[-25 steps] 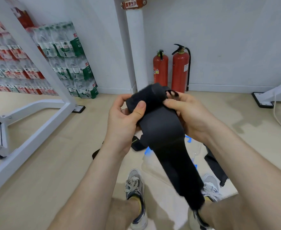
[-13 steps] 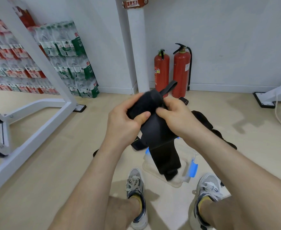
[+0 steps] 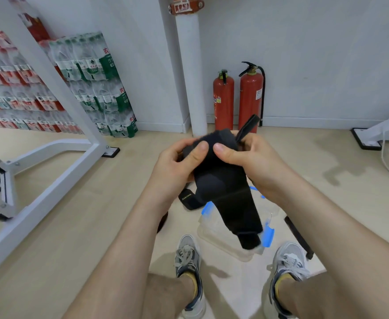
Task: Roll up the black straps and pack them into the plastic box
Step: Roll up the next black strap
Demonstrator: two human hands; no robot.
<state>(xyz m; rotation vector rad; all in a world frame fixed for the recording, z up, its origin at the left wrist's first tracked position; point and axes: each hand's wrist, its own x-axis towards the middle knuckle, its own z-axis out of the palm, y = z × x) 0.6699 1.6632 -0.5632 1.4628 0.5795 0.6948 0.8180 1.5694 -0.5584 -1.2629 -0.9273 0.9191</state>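
Our left grip and right grip pinch the black strap; its hanging tail hides part of the plastic box at 6 o'clock; open floor at 9.

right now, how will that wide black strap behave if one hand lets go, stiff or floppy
Probably floppy: below the left hand and right hand, the wide black fabric strap hangs limp toward the clear plastic box. Likely light, since a thumb-and-finger grip holds it. The rolled part may unwind if released.
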